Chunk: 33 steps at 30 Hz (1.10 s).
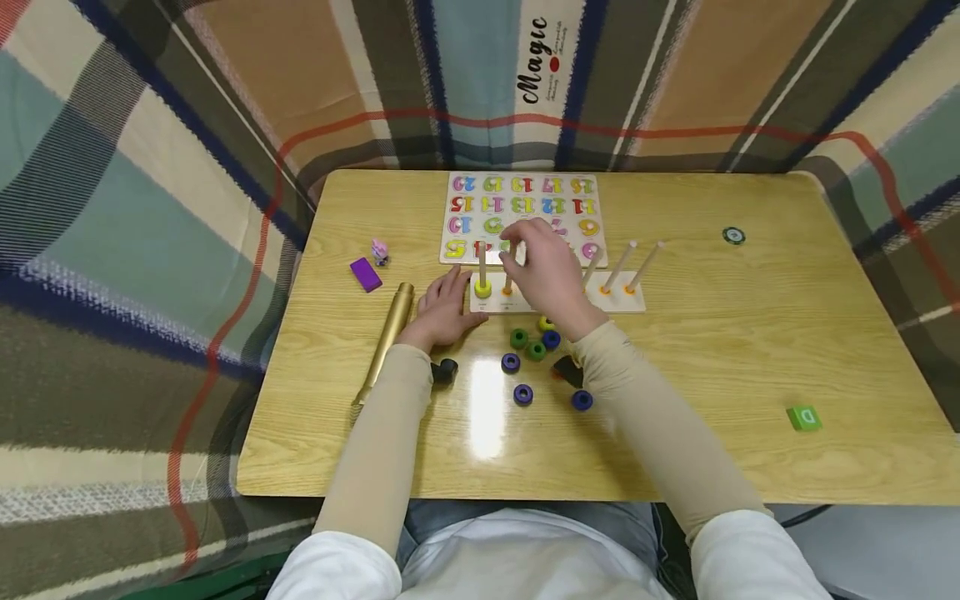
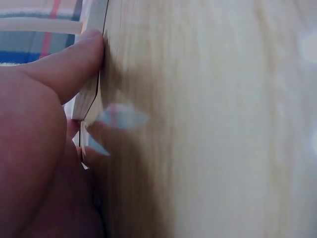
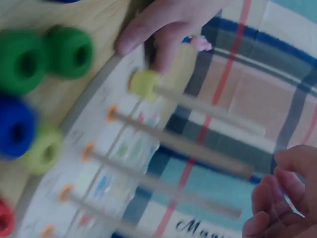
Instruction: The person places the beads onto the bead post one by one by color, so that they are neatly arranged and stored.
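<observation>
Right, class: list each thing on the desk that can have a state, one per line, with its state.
Yellow ring: threaded on the leftmost peg, resting at its foot.
Peg board: flat on the table, other pegs bare.
Left hand: presses the board's left end.
Right hand: over the pegs, fingers loosely curled, holding nothing visible.
Loose rings: lying on the table.
Number puzzle: most pieces seated.

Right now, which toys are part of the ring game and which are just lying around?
In the game: peg board, held steady by the left hand; yellow ring on the first peg; loose rings; right hand above the pegs.

Just lying around: number puzzle, gold tube, purple block, green block.
</observation>
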Available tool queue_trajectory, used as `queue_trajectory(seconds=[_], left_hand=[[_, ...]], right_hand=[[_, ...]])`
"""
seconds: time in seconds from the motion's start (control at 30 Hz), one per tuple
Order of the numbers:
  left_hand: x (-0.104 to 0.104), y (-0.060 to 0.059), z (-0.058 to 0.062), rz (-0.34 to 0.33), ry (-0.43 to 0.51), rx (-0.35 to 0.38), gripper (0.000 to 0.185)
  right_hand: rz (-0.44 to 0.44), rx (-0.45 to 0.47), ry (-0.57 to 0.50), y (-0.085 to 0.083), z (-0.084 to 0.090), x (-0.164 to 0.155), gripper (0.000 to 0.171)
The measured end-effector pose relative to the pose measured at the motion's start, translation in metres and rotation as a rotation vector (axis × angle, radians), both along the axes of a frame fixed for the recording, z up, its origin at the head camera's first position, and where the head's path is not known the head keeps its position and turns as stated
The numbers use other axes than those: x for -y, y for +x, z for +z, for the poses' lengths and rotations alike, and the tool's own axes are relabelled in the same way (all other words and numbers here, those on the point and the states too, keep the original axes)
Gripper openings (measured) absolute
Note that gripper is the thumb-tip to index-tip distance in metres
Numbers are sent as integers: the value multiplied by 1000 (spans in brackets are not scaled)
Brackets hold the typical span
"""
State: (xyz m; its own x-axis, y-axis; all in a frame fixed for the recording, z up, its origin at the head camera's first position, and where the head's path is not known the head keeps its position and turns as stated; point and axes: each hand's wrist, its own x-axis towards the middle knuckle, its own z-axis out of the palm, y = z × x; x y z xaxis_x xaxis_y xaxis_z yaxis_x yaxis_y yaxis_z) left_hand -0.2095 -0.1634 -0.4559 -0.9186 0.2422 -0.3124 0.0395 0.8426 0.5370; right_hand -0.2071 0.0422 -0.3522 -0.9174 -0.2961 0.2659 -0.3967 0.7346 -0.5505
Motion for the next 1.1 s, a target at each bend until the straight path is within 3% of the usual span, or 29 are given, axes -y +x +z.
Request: queue_trajectory(seconds=[0.07, 0.17, 0.3, 0.4, 0.5, 0.63, 0.77, 0.97, 1.1], left_hand=[[0, 1, 0, -2, 8, -3, 88], [0, 3, 2, -1, 11, -13, 88], [0, 6, 2, 6, 0, -12, 89], [-1, 8, 0, 6, -3, -16, 90], [-1, 8, -1, 4, -2, -31, 90], [-1, 10, -2, 4, 3, -32, 90], [1, 15, -3, 12, 6, -9, 90], [0, 15, -2, 17, 3, -11, 88], [-3, 10, 2, 14, 12, -17, 88]], right_hand=[[-10, 24, 8, 4, -6, -14, 19], [8, 136, 74, 9, -24, -37, 16], [111, 301, 240, 17, -57, -59, 28], [164, 331, 301, 23, -73, -66, 39], [161, 317, 300, 25, -79, -68, 40], [158, 287, 294, 26, -78, -68, 30], [171, 234, 186, 32, -69, -60, 32], [173, 28, -37, 25, -30, -27, 36], [109, -72, -64, 11, -8, -5, 38]])
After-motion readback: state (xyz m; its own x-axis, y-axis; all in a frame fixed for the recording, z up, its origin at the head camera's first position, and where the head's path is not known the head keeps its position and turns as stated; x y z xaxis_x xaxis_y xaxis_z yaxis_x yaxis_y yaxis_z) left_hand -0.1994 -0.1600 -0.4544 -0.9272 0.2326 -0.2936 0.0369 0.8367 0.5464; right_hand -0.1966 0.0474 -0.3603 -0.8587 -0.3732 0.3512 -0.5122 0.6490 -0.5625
